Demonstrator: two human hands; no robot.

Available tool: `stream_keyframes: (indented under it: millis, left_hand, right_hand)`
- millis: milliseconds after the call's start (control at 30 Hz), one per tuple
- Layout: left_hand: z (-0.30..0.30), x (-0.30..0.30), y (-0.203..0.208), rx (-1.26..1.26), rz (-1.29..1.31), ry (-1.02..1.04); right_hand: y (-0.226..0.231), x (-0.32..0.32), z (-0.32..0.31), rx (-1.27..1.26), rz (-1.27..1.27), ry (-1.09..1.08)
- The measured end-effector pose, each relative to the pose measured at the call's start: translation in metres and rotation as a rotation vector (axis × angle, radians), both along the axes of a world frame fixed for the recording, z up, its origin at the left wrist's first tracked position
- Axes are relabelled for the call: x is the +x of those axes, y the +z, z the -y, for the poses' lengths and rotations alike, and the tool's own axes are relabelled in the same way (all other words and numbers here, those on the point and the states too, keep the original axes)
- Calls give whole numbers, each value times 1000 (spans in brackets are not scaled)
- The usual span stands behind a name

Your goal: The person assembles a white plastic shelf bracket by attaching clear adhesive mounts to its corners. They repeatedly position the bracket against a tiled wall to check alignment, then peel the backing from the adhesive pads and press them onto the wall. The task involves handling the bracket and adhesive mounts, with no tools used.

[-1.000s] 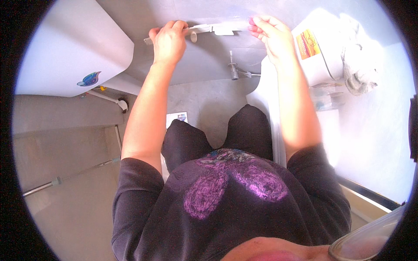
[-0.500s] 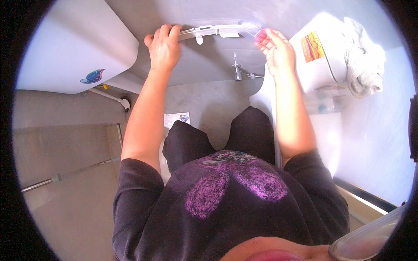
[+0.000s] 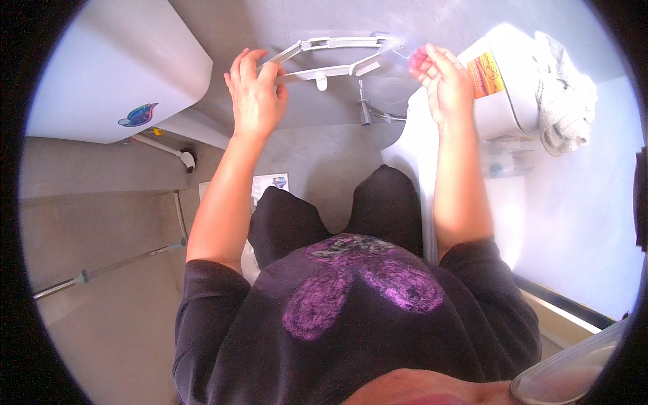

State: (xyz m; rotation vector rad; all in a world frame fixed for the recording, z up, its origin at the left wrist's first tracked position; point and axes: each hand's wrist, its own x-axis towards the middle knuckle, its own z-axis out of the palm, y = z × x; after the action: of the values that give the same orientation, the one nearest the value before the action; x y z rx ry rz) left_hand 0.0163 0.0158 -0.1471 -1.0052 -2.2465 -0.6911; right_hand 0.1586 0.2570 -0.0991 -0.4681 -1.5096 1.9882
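Observation:
A white plastic frame point(image 3: 341, 43) of two jointed bars spans the space between my hands, up against the grey wall. Its nearer bar point(image 3: 307, 75) carries a small rounded tab, and the two bars stand apart in the middle. My left hand point(image 3: 258, 94) is closed around the frame's left end, thumb under and fingers over. At the right end, the fingertips of my right hand point(image 3: 447, 84) are curled against a clear, glare-washed plastic piece point(image 3: 399, 48). Glare hides exactly how that piece joins the frame.
A white tank point(image 3: 128, 67) hangs at the left, with a pipe point(image 3: 158, 146) below it. On the right stands a white toilet point(image 3: 420, 128) with a grey cloth point(image 3: 567, 101) draped over its tank. A metal valve point(image 3: 365, 111) juts from the wall. A metal rail point(image 3: 128, 264) runs lower left.
The frame's two bars, close together before, have spread apart, the nearer one dropping lower. My left hand has shifted slightly down; my right hand has moved a little to the right.

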Motion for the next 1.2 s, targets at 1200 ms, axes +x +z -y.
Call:
stream_keyframes:
  millis: [1200]
  left_hand:
    - [-49,-45,9,285,1170,-307]
  right_hand:
    - [66,-82,40,1475,182,7]
